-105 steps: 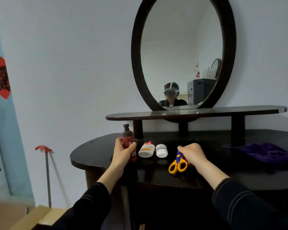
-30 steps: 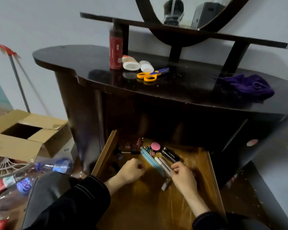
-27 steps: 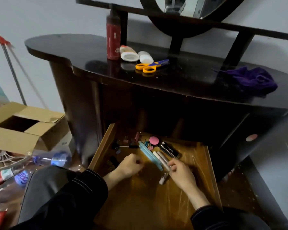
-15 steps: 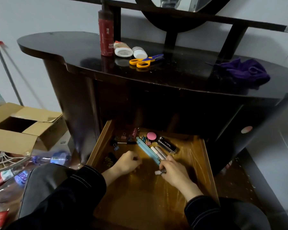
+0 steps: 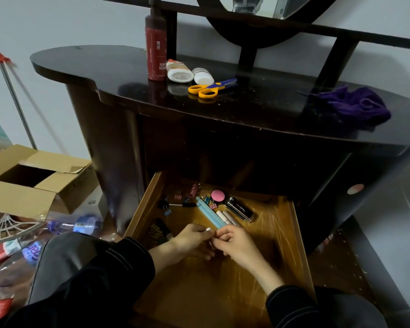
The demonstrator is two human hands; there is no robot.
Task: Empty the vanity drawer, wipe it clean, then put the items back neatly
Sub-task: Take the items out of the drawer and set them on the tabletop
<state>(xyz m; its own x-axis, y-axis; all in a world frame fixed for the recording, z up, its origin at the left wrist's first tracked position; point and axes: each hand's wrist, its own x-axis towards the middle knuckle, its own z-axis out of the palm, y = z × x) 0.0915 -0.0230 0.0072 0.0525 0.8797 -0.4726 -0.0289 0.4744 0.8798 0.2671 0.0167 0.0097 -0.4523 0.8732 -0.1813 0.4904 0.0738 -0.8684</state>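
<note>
The wooden drawer (image 5: 296,233) stands pulled out under the dark vanity top (image 5: 258,110). At its back lie blue pens (image 5: 207,211), white pens (image 5: 225,217), a pink round compact (image 5: 217,195), a black lighter-like case (image 5: 239,208) and several binder clips (image 5: 175,202). My left hand (image 5: 189,240) and right hand (image 5: 234,240) meet over the drawer's middle and together pinch a small white-tipped pen (image 5: 209,233). On the vanity top stand a red bottle (image 5: 155,50), two white tubes (image 5: 180,72) and orange-handled scissors (image 5: 208,88).
A purple cloth (image 5: 357,104) lies at the right of the vanity top. An open cardboard box (image 5: 33,183) and plastic bottles (image 5: 57,233) sit on the floor to the left. A red-handled pole (image 5: 12,91) leans on the wall.
Both hands left the vanity top, where bottle and scissors stay, and reached into the drawer. My right hand picked a small pen from the pile, and my left hand joined it.
</note>
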